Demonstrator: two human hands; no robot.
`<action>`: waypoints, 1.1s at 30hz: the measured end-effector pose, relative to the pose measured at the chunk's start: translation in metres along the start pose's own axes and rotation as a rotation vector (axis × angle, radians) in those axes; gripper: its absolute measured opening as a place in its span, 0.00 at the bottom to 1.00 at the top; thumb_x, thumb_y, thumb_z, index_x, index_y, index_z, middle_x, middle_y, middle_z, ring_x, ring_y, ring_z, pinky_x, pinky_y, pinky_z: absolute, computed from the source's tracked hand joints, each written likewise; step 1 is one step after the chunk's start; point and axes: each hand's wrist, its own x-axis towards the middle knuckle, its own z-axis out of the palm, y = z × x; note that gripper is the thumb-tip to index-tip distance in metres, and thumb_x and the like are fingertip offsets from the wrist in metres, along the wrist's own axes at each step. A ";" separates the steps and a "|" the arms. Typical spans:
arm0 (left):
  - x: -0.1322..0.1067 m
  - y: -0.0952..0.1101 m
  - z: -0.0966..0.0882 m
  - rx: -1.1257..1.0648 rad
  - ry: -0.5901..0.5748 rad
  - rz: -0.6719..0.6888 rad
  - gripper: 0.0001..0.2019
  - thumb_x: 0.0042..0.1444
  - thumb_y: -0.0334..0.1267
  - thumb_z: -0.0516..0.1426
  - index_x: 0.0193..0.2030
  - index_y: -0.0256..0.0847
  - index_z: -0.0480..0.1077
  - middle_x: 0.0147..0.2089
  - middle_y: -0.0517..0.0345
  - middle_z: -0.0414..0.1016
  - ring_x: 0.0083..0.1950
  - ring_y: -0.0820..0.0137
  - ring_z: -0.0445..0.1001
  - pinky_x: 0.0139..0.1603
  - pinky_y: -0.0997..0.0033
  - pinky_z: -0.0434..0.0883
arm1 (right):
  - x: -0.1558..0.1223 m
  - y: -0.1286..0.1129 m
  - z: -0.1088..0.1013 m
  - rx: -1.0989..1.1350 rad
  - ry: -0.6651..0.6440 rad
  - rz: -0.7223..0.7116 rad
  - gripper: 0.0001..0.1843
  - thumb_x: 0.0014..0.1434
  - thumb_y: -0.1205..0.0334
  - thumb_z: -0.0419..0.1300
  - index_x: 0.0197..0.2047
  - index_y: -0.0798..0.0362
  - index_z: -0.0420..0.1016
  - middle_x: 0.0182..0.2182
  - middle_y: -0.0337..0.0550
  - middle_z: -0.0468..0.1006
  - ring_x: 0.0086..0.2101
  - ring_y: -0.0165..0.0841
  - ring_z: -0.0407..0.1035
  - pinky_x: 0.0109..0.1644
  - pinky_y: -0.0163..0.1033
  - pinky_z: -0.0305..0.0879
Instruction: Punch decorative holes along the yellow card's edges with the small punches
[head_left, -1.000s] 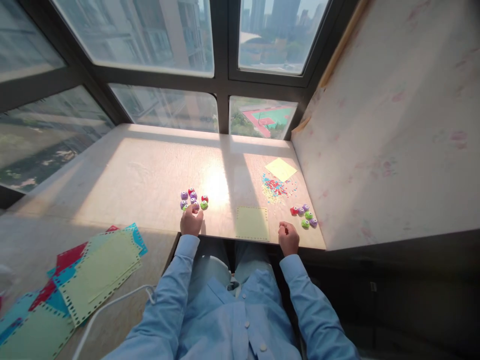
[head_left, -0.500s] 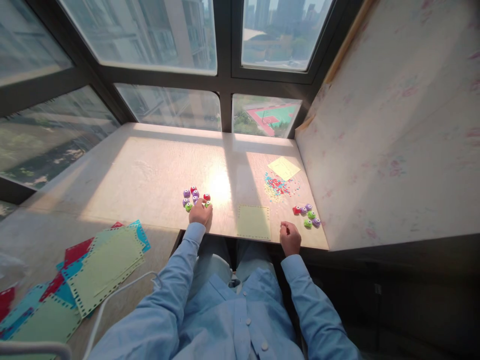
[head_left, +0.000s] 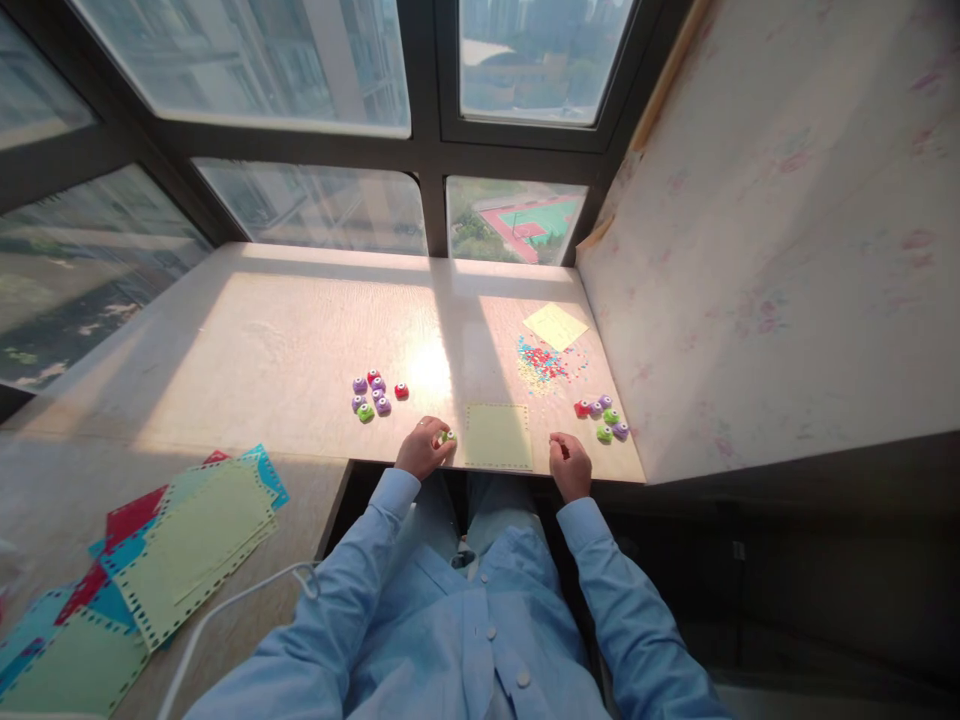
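My left hand is closed around a small green craft punch near the table's front edge, just left of a light green paper square. My right hand rests curled in a loose fist at the table's edge, right of that square; I cannot make out anything in it. A cluster of several small purple, red and green punches sits behind the left hand. A second cluster of punches lies just beyond the right hand.
A yellow paper square and a scatter of coloured paper bits lie at the table's back right. Perforated coloured sheets are stacked on the floor at left, with a white cable. A papered wall bounds the right side.
My left hand took a green punch from the left cluster and drew it back and right to beside the green paper. The right hand stayed curled at the edge.
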 end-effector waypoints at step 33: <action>-0.007 0.003 0.039 -0.242 0.162 -0.210 0.11 0.53 0.36 0.62 0.44 0.46 0.79 0.47 0.57 0.83 0.40 0.66 0.80 0.45 0.66 0.77 | 0.018 -0.039 0.016 0.271 -0.386 0.284 0.11 0.43 0.53 0.63 0.23 0.52 0.73 0.18 0.35 0.71 0.21 0.29 0.63 0.22 0.33 0.56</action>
